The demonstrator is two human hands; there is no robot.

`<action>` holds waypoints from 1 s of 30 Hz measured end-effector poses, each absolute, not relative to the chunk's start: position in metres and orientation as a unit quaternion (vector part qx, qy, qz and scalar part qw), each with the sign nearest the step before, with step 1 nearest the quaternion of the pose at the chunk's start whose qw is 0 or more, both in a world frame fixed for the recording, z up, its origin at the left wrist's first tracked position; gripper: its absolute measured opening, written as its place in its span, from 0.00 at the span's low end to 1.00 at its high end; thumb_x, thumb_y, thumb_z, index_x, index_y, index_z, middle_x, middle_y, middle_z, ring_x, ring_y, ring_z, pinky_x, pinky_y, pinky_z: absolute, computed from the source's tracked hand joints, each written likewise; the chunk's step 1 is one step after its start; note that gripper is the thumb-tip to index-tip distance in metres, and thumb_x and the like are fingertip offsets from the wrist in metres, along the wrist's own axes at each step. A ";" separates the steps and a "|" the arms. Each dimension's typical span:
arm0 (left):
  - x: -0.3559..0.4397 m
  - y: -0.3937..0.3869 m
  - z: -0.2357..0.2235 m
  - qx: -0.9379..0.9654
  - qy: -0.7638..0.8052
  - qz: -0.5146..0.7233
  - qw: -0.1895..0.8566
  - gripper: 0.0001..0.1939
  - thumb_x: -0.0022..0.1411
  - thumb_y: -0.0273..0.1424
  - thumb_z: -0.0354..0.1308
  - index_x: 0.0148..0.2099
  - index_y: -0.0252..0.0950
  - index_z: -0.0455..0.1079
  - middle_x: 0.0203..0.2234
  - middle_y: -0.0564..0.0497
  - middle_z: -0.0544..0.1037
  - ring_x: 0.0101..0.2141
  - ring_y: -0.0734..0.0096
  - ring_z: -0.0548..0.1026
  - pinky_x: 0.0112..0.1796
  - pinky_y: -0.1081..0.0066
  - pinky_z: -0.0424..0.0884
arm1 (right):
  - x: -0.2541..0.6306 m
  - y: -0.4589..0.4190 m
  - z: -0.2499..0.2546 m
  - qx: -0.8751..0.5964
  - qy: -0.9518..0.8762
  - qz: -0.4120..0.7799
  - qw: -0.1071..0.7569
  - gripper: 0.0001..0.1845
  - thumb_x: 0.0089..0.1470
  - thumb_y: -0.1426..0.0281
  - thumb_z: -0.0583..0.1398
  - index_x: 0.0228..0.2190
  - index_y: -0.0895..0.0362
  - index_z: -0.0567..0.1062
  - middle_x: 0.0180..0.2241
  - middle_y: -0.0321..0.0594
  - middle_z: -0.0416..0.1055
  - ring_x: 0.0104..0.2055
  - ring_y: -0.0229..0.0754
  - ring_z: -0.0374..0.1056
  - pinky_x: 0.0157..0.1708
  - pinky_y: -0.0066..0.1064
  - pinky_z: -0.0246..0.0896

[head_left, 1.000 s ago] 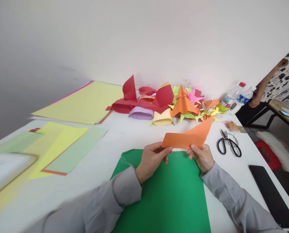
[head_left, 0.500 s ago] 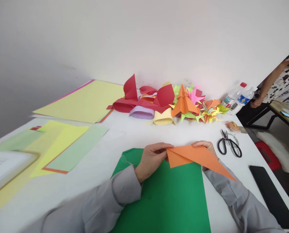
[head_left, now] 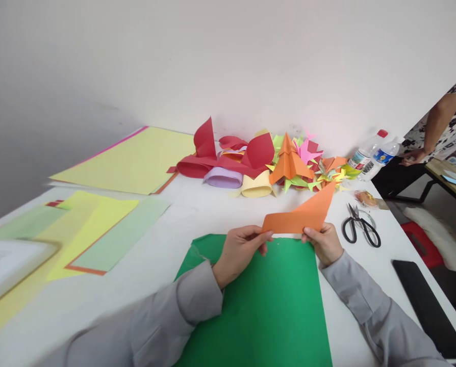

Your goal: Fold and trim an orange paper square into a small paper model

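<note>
Between my two hands is a folded piece of orange paper [head_left: 297,216], its pointed end rising to the upper right and its straight edge toward me. My left hand [head_left: 241,250] pinches the lower left corner between thumb and fingers. On the right, my right hand [head_left: 324,243] grips the bottom edge, thumb in front and the other fingers partly hidden behind the paper. Beneath both hands lies a large green sheet [head_left: 262,306] on the white table.
Behind stand red paper shapes [head_left: 201,150], an orange folded plane [head_left: 288,163] and two bottles [head_left: 383,155]. Scissors [head_left: 360,224] and a black slab [head_left: 429,308] lie right. Coloured sheets [head_left: 124,160] and a white box [head_left: 14,265] are left. A person [head_left: 438,122] stands far right.
The orange paper has been turned over, so its point swings from lower right to upper right. My right hand has shifted its hold to the near edge; my left hand stays about in place.
</note>
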State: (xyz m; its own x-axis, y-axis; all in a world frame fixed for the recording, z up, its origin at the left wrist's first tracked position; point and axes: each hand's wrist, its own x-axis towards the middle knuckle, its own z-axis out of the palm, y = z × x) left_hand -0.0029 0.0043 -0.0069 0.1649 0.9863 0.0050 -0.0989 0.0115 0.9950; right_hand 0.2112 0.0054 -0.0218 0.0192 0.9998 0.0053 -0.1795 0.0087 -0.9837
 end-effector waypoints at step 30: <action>0.009 -0.006 -0.010 0.588 0.439 0.337 0.590 0.20 0.53 0.45 0.54 0.19 0.36 0.62 0.14 0.56 0.65 0.16 0.78 0.63 0.19 0.76 0.64 | 0.170 -0.021 -0.021 -0.394 -0.455 0.608 0.518 0.09 0.39 0.68 0.70 0.18 0.59 0.76 0.21 0.38 0.74 0.23 0.38 0.68 0.26 0.30 0.64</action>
State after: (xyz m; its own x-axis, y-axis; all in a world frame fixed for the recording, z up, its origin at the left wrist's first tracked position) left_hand 0.0089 -0.0063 -0.0099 0.3878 0.9137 -0.1216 0.1175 0.0818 0.9897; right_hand 0.1696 -0.0209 -0.0211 -0.1526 0.9883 -0.0070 -0.2720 -0.0489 -0.9610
